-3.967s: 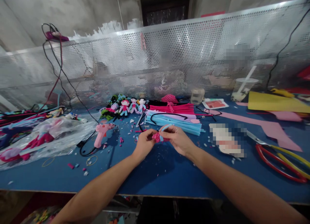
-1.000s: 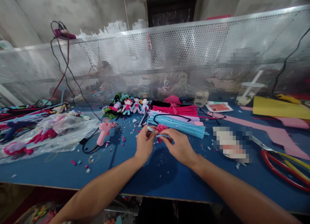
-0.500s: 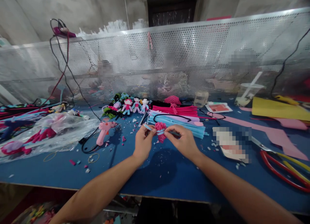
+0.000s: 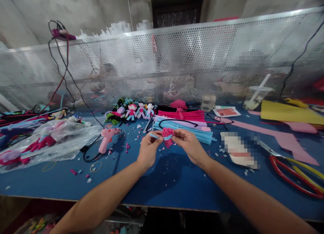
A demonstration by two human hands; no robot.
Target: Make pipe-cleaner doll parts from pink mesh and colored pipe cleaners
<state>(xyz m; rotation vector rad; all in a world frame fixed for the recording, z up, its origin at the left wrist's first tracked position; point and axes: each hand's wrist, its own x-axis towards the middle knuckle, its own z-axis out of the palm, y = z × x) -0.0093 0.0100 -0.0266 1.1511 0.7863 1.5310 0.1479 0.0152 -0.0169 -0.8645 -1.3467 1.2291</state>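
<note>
Between my two hands, above the blue table, is a small pink piece [image 4: 167, 143] of looped, twisted pipe cleaner. A light blue pipe cleaner [image 4: 168, 137] crosses its middle, and one end sticks out to the left. My left hand [image 4: 149, 151] pinches that light blue length between thumb and fingers, close to the pink piece's left side. My right hand [image 4: 190, 145] is closed at the right side, its fingertips pressed on the pink piece where the blue band reaches its edge. Just behind lie bundles of light blue pipe cleaners [image 4: 202, 136] and pink pipe cleaners [image 4: 192, 115].
A pink glue gun [image 4: 106, 140] lies left, beside a plastic bag [image 4: 83, 139] with dolls. Several small finished dolls [image 4: 141, 110] sit behind. Right are red-and-yellow-handled scissors [image 4: 275, 161], pink sheet strips [image 4: 283, 139] and a drink cup [image 4: 255, 95]. A perforated metal screen [image 4: 141, 68] stands behind.
My right hand's fingers have shifted and bunched closer against the pink piece's right edge. The left hand keeps its pinch on the light blue length. The view has moved slightly.
</note>
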